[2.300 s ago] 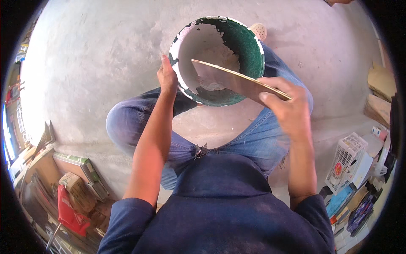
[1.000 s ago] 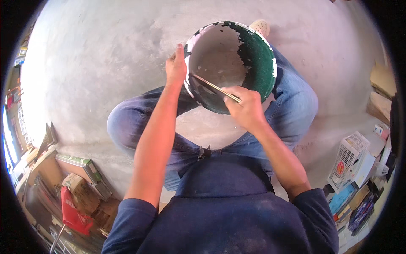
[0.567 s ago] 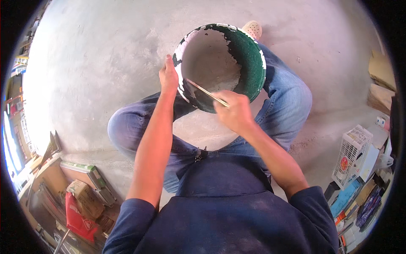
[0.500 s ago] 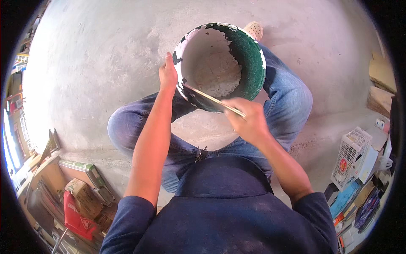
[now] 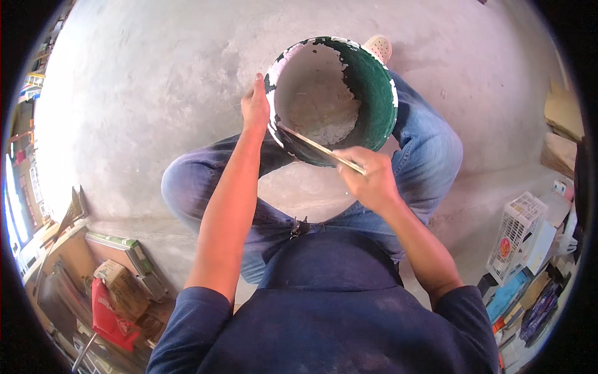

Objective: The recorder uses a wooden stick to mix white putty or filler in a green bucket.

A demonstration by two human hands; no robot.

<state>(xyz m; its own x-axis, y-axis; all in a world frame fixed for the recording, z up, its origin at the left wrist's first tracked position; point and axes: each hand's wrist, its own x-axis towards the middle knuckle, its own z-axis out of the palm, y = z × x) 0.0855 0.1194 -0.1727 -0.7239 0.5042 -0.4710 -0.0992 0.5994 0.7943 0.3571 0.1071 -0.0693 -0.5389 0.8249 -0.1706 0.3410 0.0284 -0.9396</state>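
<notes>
Your left hand [image 5: 255, 107] is clamped on the rim of the round green plastic bucket [image 5: 374, 93], which is crusted with pale dried plaster and tilted toward you between your knees above the grey concrete floor [image 5: 156, 93]. Your right hand [image 5: 370, 181] is closed around a thin flat wooden stick [image 5: 311, 144] lying across the near rim. The bucket looks stiff and fairly light; the rim is your best hold. The stick seems rigid yet slender, so grip it near your fingers.

Left hand [image 5: 255, 107]: upper centre of frame, arm extended nearly straight, fingers curled closed in a grip. Right hand [image 5: 372, 181]: centre-right, elbow bent, fingers closed, knuckles facing up.
</notes>
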